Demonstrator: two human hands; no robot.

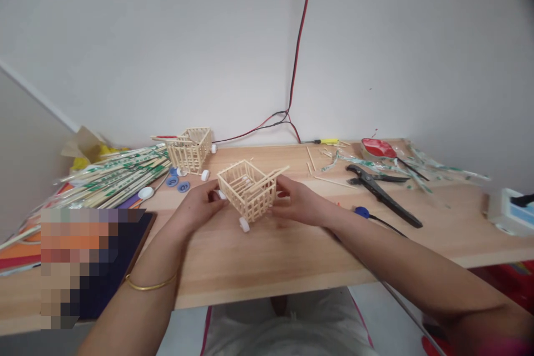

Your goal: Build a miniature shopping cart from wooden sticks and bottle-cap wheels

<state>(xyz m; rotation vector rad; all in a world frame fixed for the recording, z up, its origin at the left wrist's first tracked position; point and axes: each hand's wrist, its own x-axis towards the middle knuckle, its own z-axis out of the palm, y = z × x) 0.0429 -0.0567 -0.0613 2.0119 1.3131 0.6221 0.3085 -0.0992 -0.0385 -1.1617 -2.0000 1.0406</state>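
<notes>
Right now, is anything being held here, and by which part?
A small wooden cart is held from both sides: the left hand at the white wheel on its left, the right hand at its slatted right wall.

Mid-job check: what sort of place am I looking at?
Probably a craft or hobby workspace, judging by the small wheeled stick cart, the wrapped bundles of sticks at the left, and the black hand tool on the wooden tabletop.

The head camera looks forward and down from above and behind the left hand (202, 204) and right hand (299, 204), near both. Its wide view spans the tabletop (258, 267) around them and the wall (167, 44) beyond.
</notes>
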